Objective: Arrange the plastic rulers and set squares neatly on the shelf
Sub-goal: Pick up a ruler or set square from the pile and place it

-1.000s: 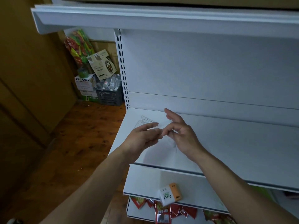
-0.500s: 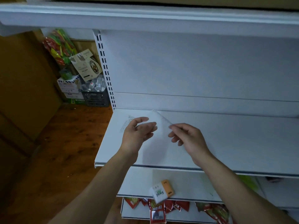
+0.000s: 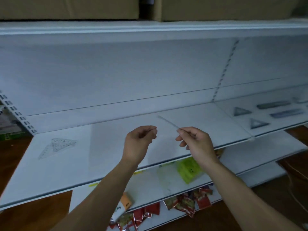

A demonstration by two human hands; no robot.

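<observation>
**Right hand pinches a clear plastic piece above the white shelf**

The white shelf runs the full width of the view, and both of its ends are cut off by the frame. Cardboard boxes sit on the board above it, with only their lower parts showing. The lower shelf is partly hidden behind the forearms. On it lie a green packet and an orange and white box, and red sachets lie on the level below.

The left hand is raised over the middle of the shelf. Its fingers are loosely curled and nothing can be seen in them.

The right hand is beside it, and the two hands are apart. The right thumb and fingers are pinched on the near end of the clear plastic piece. The piece sticks out up and to the left of the grip and is off the shelf surface. It is seen edge-on as a thin blurred strip, so whether it is a ruler or a set square cannot be told.

Clear set squares lie flat and overlapping on the left of the shelf, well apart from both hands. They are faint against the white.

On the next section to the right lie dark set squares and dark rulers, all blurred.
</observation>
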